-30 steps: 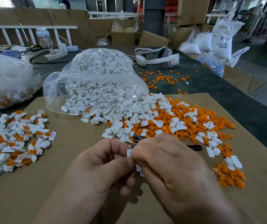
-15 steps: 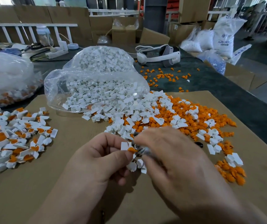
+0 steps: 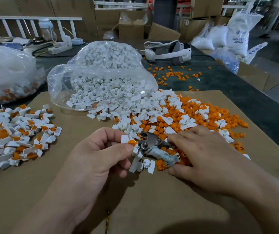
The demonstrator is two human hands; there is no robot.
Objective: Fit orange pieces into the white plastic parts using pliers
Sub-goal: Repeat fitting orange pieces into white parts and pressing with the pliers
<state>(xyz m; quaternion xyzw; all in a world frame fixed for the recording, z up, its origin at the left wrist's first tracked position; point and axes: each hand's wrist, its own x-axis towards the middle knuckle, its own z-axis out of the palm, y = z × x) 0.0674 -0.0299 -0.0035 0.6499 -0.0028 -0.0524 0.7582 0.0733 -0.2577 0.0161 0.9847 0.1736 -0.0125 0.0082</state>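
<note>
Beyond your cardboard sheet (image 3: pixel 152 200): a white headset (image 3: pixel 167 51) on the dark table (image 3: pixel 223 85), a power strip (image 3: pixel 60 48) at left, cardboard boxes (image 3: pixel 132 29) and white sacks (image 3: pixel 236 34) behind.

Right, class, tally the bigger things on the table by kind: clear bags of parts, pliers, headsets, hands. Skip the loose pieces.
Clear bags of parts: 2 (left bag, centre bag)
Pliers: 1
Headset: 1
Hands: 2 (left hand pinching a white part, right hand)
Total: 6
</note>
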